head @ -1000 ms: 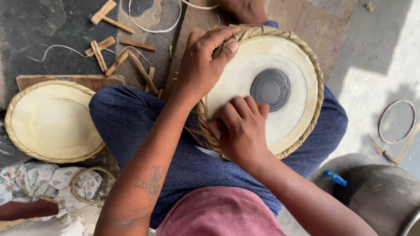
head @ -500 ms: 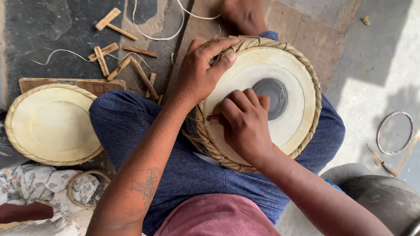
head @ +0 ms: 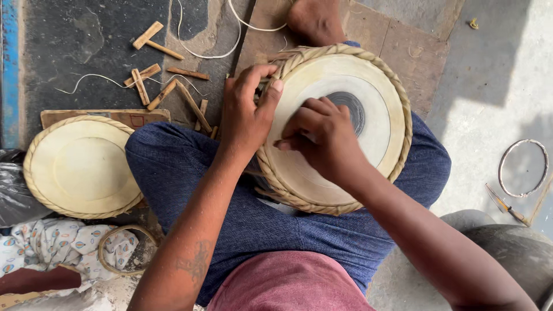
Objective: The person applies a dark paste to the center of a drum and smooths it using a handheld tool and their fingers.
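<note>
Our left hand (head: 245, 118) has its grip pressed onto the braided tan rim of the round cream-skinned drum head with the dark centre patch (head: 340, 124), thumb and fingers pinching the plaited edge at its upper left, while our right hand (head: 322, 138) lies on the skin with curled fingers, fingertips pressing near that same edge; whether it pinches anything we cannot tell. The drum head rests tilted on our lap, on the blue trouser legs (head: 190, 173), with a bare foot (head: 317, 20) just beyond it. We judge that the likeliest trouble is the drum sliding off the knees, since only our two hands steady it; a hard pull on the braid could also loosen the plait or crease the skin, and fingernails dragged over the skin could mark it. Counting: two drum heads, ours and a second pale round drum head with a braided rim (head: 80, 167) on the floor to the left; about eight short wooden pegs (head: 167, 75) scattered on the dark floor; one thin metal ring (head: 523, 168) at the right; one small woven ring (head: 124, 250) on the patterned cloth (head: 52, 245); a white cord (head: 207, 55).
</note>
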